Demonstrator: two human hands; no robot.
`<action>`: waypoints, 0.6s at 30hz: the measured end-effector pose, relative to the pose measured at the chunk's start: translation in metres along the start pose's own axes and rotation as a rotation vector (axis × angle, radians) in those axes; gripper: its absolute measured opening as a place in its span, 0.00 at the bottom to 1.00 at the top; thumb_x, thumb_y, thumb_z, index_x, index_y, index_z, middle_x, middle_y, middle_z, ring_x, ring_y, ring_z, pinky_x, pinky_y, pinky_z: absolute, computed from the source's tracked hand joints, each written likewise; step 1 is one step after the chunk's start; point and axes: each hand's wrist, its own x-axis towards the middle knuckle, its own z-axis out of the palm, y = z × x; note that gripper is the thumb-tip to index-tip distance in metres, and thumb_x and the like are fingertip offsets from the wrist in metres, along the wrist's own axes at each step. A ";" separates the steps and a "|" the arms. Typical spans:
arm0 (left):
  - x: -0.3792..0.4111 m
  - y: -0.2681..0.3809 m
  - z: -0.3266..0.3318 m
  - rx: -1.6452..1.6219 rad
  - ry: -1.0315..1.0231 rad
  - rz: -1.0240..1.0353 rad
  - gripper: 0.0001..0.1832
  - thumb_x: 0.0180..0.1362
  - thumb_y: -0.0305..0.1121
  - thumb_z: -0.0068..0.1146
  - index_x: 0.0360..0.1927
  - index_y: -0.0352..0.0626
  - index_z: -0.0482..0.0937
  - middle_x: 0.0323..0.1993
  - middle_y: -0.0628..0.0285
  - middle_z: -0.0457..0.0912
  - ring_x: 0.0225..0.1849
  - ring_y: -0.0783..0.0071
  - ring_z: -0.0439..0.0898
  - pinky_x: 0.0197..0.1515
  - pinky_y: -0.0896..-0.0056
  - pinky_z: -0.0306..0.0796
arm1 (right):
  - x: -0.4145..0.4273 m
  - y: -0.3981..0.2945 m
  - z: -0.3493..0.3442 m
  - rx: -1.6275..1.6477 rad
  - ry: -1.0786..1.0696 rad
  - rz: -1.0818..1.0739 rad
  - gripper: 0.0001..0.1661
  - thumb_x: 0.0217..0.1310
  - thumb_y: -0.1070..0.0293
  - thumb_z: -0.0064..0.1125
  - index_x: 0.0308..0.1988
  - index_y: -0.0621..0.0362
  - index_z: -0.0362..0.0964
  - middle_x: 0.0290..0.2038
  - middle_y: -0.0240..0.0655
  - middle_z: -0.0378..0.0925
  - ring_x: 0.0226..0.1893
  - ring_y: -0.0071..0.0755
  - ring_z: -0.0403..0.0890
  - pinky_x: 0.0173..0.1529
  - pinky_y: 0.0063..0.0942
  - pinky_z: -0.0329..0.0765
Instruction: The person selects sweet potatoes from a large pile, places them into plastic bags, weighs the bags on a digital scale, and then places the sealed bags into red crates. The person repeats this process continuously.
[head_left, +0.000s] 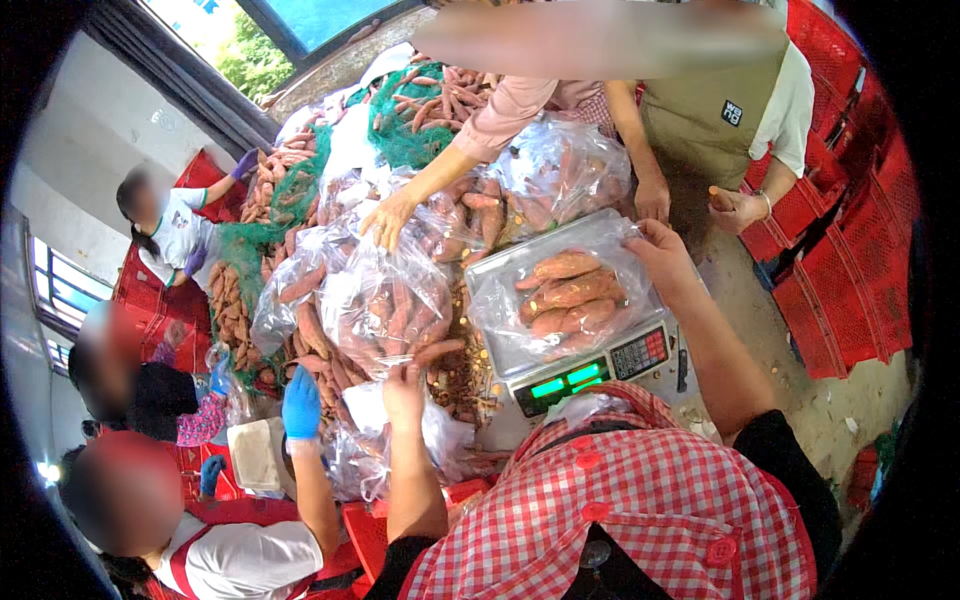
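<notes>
Right of centre, a clear plastic bag with several sweet potatoes (574, 292) lies on the metal pan of a digital scale (510, 352), whose green displays are lit. My right hand (664, 255) pinches the bag's edge at the pan's upper right corner. To the left, my left hand (403, 390) is at the near edge of a filled clear bag of sweet potatoes (386, 307), its fingers closed on the plastic, as far as can be seen. Another person's bare hand (390, 217) rests on the far side of that bag.
Loose sweet potatoes (311, 330) and green netting (300, 187) cover the left of the table. A co-worker's blue-gloved hand (301, 405) is just left of my left hand. Across the table, a person in a brown apron (697, 112) holds a sweet potato. Red crates (847, 292) stand at the right.
</notes>
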 end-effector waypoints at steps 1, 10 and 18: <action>-0.006 0.008 0.001 0.161 0.025 0.009 0.15 0.55 0.35 0.57 0.42 0.35 0.78 0.32 0.47 0.80 0.36 0.40 0.77 0.39 0.54 0.72 | -0.002 -0.004 0.001 0.012 -0.027 -0.034 0.08 0.57 0.74 0.56 0.38 0.64 0.71 0.29 0.28 0.74 0.30 0.19 0.72 0.37 0.19 0.69; 0.041 0.172 -0.017 0.539 -0.685 1.145 0.23 0.37 0.28 0.61 0.44 0.45 0.77 0.47 0.51 0.77 0.55 0.59 0.73 0.62 0.52 0.59 | -0.009 -0.051 0.019 -0.104 -0.196 -0.047 0.05 0.61 0.72 0.52 0.37 0.61 0.70 0.23 0.24 0.69 0.23 0.17 0.68 0.30 0.17 0.67; 0.108 0.212 -0.067 0.105 -0.253 1.222 0.08 0.37 0.25 0.57 0.26 0.44 0.77 0.25 0.57 0.78 0.33 0.58 0.76 0.43 0.60 0.65 | 0.012 -0.086 0.010 -0.134 -0.121 -0.206 0.04 0.64 0.72 0.48 0.36 0.60 0.67 0.22 0.27 0.69 0.19 0.18 0.67 0.22 0.17 0.63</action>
